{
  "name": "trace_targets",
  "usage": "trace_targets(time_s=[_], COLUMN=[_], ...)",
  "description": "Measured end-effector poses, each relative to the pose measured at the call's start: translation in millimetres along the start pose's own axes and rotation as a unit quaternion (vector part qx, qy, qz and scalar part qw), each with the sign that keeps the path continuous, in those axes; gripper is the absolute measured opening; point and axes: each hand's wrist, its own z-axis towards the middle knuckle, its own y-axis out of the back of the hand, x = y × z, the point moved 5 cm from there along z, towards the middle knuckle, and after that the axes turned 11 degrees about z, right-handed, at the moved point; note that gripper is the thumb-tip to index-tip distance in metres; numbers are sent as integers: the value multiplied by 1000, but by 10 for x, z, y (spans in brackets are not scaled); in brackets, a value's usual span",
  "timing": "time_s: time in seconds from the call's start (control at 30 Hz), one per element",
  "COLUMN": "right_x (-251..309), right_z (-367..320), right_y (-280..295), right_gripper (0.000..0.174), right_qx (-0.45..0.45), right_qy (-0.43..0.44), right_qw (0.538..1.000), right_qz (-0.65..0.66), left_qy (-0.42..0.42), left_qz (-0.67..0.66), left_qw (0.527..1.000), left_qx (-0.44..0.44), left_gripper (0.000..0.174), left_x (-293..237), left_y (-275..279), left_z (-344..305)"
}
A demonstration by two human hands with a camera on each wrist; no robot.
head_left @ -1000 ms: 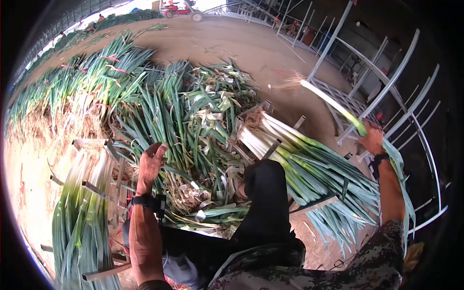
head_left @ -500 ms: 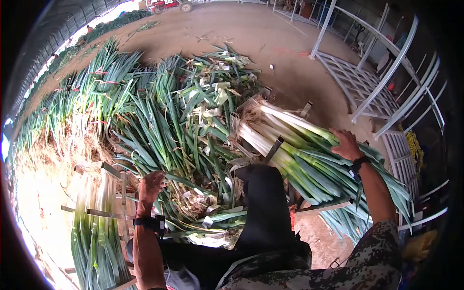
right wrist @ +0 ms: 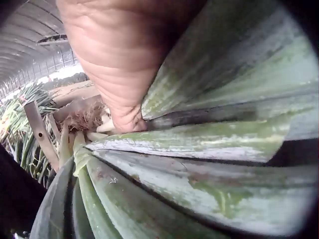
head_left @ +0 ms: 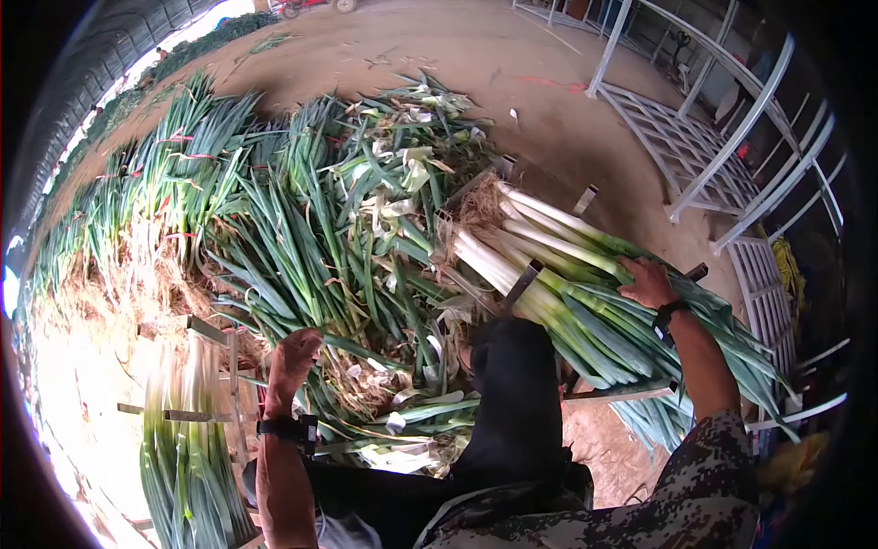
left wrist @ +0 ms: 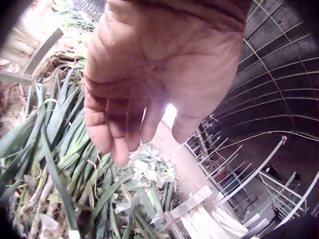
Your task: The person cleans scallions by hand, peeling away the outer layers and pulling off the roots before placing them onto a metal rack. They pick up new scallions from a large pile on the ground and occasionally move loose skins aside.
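Observation:
Green onions with white stalks and long leaves [head_left: 599, 325] lie in a bundle in a metal rack [head_left: 522, 284] at the right, roots toward the far end. My right hand [head_left: 649, 282] lies on top of this bundle, its fingers bent over a green onion [head_left: 572, 247] where white turns to leaf. In the right wrist view the hand [right wrist: 119, 64] is among broad leaves [right wrist: 199, 144], its fingertips hidden. My left hand [head_left: 297, 357] holds nothing and hangs loosely curled over the loose pile [head_left: 366, 265]; its palm and relaxed fingers [left wrist: 119, 144] show in the left wrist view.
A second bundle of green onions [head_left: 187, 457] lies in another metal rack [head_left: 197, 416] at the left. Tied bunches with red bands [head_left: 174, 183] stand behind it. My knee [head_left: 512, 375] is between the pile and the right rack. White metal frames [head_left: 681, 146] stand at the far right.
My right hand has brought a single green onion down from the right and laid it on the bundle in the right rack. My left hand has lowered slightly, its fingers more curled.

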Motion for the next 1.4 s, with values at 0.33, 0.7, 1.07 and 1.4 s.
trace_targets(time_s=[0.33,0.7,1.07,1.4], right_x=[373,431,3920,4852], right_z=[411,464,-26,-194], right_y=[-453,-518,727,42], right_gripper=[67,47,34,37], right_qx=[-62,-113,76,245], right_qy=[41,58,344,182], right_qw=[997,989,708,591], right_qz=[-18,-81,612,747], left_qy=[-24,-66,7,187], left_qz=[20,-29,-163,-130], left_qw=[999,997,971,973], left_qx=[18,1,-176,-42], left_gripper=[38,42,32,28], left_x=[-140,-48,399,1496], left_y=[-83,81,731,-34], left_z=[-21,-76,-429,-283])
